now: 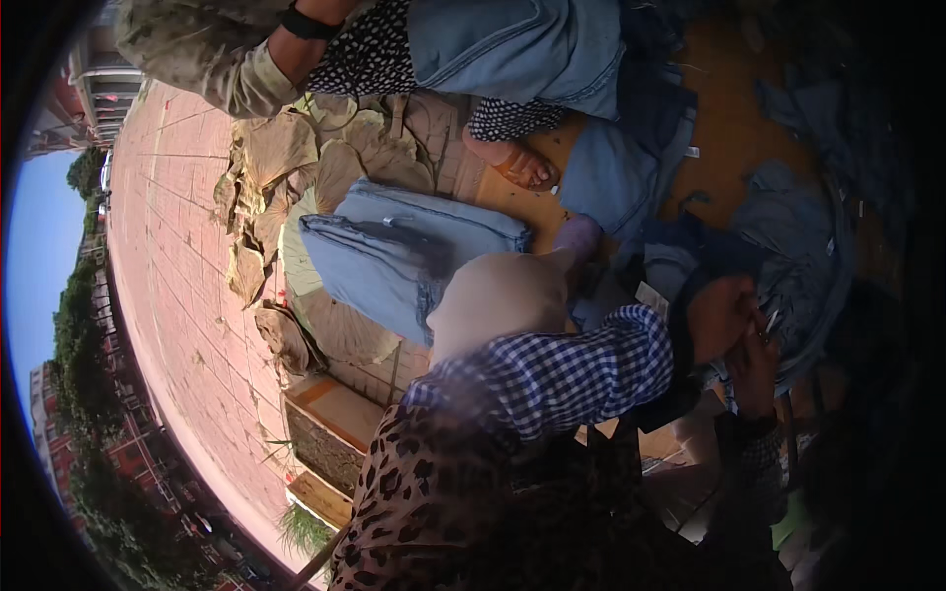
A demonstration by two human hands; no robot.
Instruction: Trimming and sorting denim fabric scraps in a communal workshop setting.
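My left hand (722, 317), below a blue-and-white checked sleeve, is bent with its fingers drawn together. Its fingertips meet those of my right hand (755, 374), which is closed too. A small pale, shiny bit shows at the fingertips, too small and dim to name. Rumpled blue denim (788, 231) lies around and beyond both hands, and darker denim (705, 236) lies just past the left one. A white label (651, 298) shows beside my left sleeve. Left of my beige-clad knee (503, 300) rests a folded stack of light blue jeans (414, 246).
Another person sits opposite with light denim (512, 54) over the lap and a sandalled foot (517, 165) on the orange-brown mat (724, 108). Large dried leaves (340, 172) are spread on the brick paving (187, 207). A worn box (330, 433) stands at my left.
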